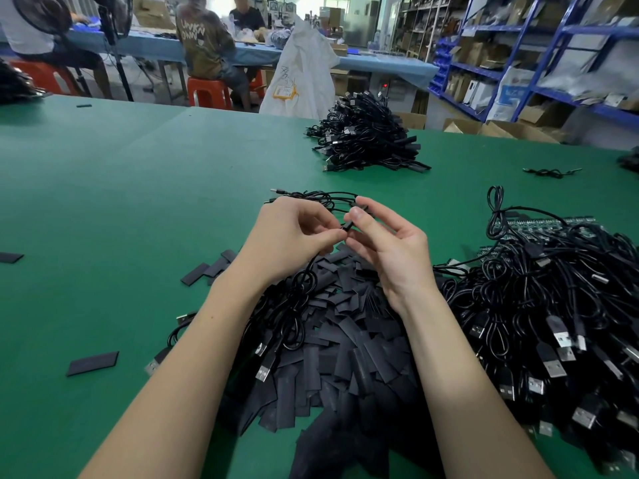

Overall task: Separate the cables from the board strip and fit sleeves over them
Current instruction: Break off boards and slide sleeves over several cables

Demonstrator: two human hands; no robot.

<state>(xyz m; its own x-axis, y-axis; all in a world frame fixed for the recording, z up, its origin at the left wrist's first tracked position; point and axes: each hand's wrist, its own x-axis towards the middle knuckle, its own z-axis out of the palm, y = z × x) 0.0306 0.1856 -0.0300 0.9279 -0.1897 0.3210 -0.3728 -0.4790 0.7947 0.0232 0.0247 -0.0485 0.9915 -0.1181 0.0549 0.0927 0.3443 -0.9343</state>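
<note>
Above a heap of flat black sleeves (345, 340), my left hand (294, 233) pinches a thin black cable (301, 292) near its end, and the cable hangs down in loops with USB plugs below. My right hand (383, 243) pinches a small black sleeve (348, 225) between thumb and forefinger, right at the cable's tip. A few more cables (311, 197) lie looped just beyond my fingers. A green board strip (539, 224) with cables attached lies at the right, half buried under a tangle of black USB cables (553, 323).
A pile of finished cables (366, 136) sits further back on the green table (121, 188). Loose sleeves (92, 363) lie scattered to the left. People sit at a blue bench behind, beside a white sack (301, 70); blue shelves (518, 63) stand at the right.
</note>
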